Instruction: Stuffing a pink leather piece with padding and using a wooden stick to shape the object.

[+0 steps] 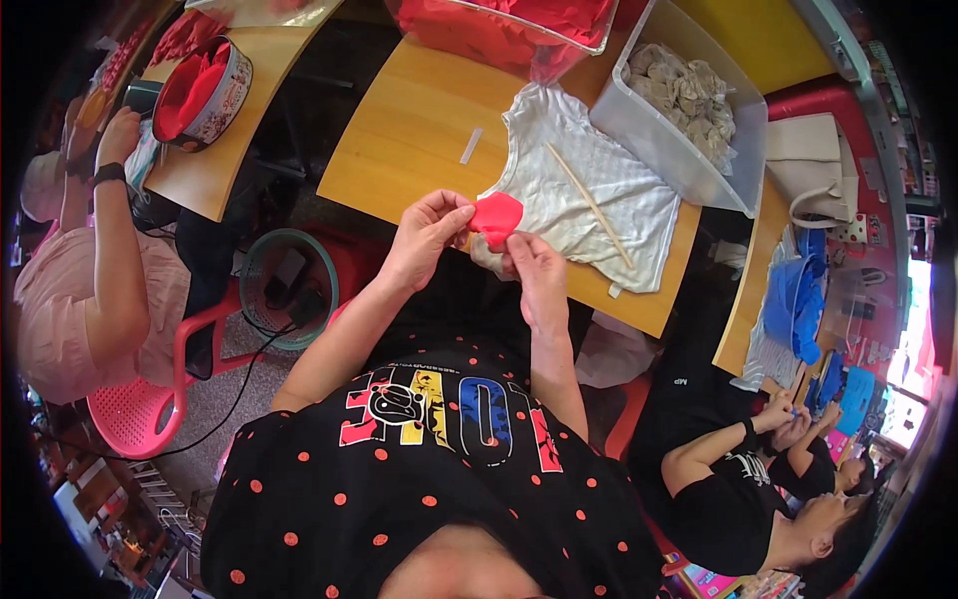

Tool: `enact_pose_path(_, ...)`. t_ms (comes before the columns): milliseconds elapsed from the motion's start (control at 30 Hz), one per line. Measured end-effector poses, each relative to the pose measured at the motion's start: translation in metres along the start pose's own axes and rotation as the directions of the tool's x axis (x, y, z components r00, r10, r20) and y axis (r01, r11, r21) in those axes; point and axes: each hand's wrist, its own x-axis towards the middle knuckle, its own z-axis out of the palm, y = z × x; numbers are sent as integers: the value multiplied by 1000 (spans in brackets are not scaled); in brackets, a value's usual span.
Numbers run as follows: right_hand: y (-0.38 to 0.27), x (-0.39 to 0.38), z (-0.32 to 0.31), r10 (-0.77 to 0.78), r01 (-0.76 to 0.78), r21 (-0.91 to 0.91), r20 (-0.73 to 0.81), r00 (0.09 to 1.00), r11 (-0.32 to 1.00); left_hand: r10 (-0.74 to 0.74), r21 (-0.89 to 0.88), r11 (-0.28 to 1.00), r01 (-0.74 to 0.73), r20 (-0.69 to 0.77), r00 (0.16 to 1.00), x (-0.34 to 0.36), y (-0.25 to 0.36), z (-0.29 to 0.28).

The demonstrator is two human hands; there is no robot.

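Note:
Both my hands hold a small piece of red fabric [496, 217] just above the near edge of a wooden table [419, 130]. My left hand [424, 240] pinches its left side with thumb and fingers. My right hand [534, 270] grips its lower right side, along with a bit of pale stuffing under it. Behind the red piece lies a white cloth [589, 190] spread on the table, with a thin wooden stick [589, 205] resting across it.
A clear bin of pale stuffing [679, 100] and a clear bin of red pieces [509, 30] stand at the table's far side. A person in pink sits at left by a round tin [205, 90]. Another person sits at lower right. A teal basket [289, 290] stands on the floor.

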Motion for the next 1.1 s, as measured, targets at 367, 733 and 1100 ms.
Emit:
enact_pose_path(367, -9, 2, -7, 80, -88, 63, 118, 990, 994, 114, 178, 977, -116, 20, 993, 3, 1, -4)
enact_pose_path(733, -25, 5, -7, 72, -47, -136, 186, 980, 990, -150, 311, 948, 74, 231, 961, 4, 28, -7)
enact_pose_path(1100, -18, 2, -2, -79, 101, -168, 128, 989, 981, -218, -71, 974, 216, -24, 976, 3, 11, -4)
